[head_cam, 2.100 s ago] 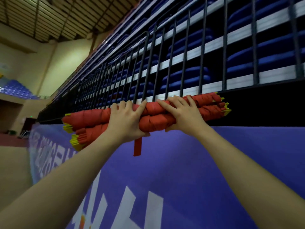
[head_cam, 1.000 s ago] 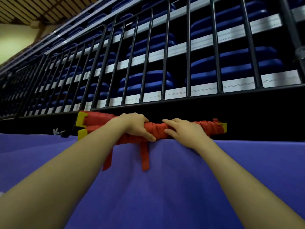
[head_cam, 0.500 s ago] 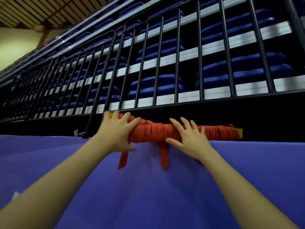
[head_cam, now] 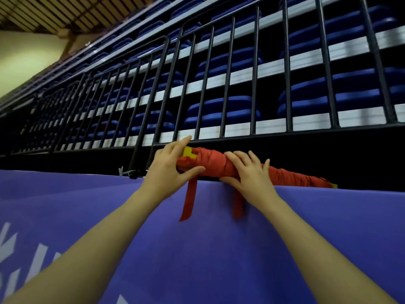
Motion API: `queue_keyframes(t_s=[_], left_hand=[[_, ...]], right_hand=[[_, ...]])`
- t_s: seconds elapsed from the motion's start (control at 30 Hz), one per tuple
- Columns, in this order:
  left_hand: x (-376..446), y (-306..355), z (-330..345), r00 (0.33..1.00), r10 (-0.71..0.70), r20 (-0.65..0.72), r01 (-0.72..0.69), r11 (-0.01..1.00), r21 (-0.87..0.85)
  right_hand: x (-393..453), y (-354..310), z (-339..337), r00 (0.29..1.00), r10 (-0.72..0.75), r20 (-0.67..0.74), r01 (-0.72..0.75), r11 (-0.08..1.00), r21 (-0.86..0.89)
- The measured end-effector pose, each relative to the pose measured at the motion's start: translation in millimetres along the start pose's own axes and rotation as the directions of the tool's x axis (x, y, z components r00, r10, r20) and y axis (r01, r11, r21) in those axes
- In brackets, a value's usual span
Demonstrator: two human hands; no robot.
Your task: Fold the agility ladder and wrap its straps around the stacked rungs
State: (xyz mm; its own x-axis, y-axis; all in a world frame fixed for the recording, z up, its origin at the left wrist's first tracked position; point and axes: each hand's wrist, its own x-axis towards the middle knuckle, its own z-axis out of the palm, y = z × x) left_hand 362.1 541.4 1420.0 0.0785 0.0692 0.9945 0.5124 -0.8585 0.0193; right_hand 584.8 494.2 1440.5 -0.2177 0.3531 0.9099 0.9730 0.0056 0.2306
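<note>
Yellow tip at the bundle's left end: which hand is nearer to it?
Left. The left hand holds the red bundle right beside the yellow tip, fingers reaching up behind it. The right hand rests farther along the bundle, toward its middle.

Dim indoor light, dark shadow under railing (head_cam: 230, 88); wide-angle bending at edges; slight softness.

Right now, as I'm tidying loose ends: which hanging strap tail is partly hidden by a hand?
The strap tail behind the right hand's wrist; the other strap tail hangs uncovered.
</note>
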Motion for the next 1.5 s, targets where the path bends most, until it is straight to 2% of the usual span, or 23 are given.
queue_keyframes(t_s=[0.07, 0.13, 0.23, 0.4, 0.6, 0.73, 0.8, 0.83, 0.97, 1.03, 1.1, 1.2, 1.33, 1.4, 1.5], left_hand=[[-1, 14, 9, 0.996, 0.02, -0.088, -0.018, 0.999, 0.028], [-1, 29, 18, 0.993, 0.008, -0.118, -0.005, 1.0, 0.024], [-2, 45, 36, 0.993, 0.021, -0.119, -0.021, 1.0, 0.001], [-1, 68, 51, 0.98, 0.181, -0.086, -0.179, 0.983, 0.04], [1, 91, 51, 0.974, 0.226, 0.016, -0.223, 0.968, -0.112], [-1, 84, 44, 0.98, 0.128, 0.151, -0.064, 0.926, -0.373], [-5, 78, 43, 0.99, 0.094, 0.103, -0.031, 0.869, -0.494], [-6, 73, 46, 0.995, 0.065, 0.081, -0.015, 0.865, -0.501], [-7, 59, 57, 0.981, 0.002, 0.194, 0.073, 0.923, -0.377], [-10, 62, 61, 0.974, -0.008, 0.225, 0.104, 0.902, -0.419], [-12, 70, 64, 0.981, 0.006, 0.193, 0.084, 0.886, -0.455], [-9, 84, 74, 0.984, 0.037, 0.177, 0.041, 0.907, -0.419], [-3, 103, 93, 0.972, -0.037, 0.232, 0.091, 0.97, -0.225], [-2, 111, 105, 0.971, -0.028, 0.238, 0.082, 0.972, -0.222], [0, 121, 125, 0.977, -0.009, 0.214, 0.056, 0.975, -0.213]], right_hand=[[-4, 5, -5, 1.0, 0.024, -0.018, -0.024, 1.0, -0.011], [-12, 12, -13, 0.996, -0.005, -0.089, 0.005, 1.0, 0.004], [-23, 21, -27, 0.977, -0.122, -0.178, 0.131, 0.991, 0.041], [-32, 33, -50, 0.943, -0.212, -0.255, 0.2, 0.977, -0.073], [-47, 43, -66, 0.93, -0.221, -0.294, 0.224, 0.974, -0.022], [-47, 29, -70, 0.915, -0.245, -0.32, 0.258, 0.966, -0.004], [-40, 12, -71, 0.909, -0.253, -0.332, 0.271, 0.963, 0.008], [-35, 4, -70, 0.907, -0.257, -0.333, 0.271, 0.963, -0.005], [-22, -10, -68, 0.876, -0.289, -0.387, 0.262, 0.957, -0.123], [-26, -5, -68, 0.847, -0.296, -0.441, 0.269, 0.955, -0.124], [-32, 4, -71, 0.845, -0.274, -0.459, 0.274, 0.959, -0.068], [-37, 23, -78, 0.897, -0.224, -0.382, 0.268, 0.961, 0.064], [-51, 63, -85, 0.946, -0.162, -0.282, 0.2, 0.974, 0.11], [-61, 81, -84, 0.951, -0.111, -0.288, 0.123, 0.992, 0.023], [-65, 95, -79, 0.953, -0.077, -0.293, 0.009, 0.974, -0.226]])
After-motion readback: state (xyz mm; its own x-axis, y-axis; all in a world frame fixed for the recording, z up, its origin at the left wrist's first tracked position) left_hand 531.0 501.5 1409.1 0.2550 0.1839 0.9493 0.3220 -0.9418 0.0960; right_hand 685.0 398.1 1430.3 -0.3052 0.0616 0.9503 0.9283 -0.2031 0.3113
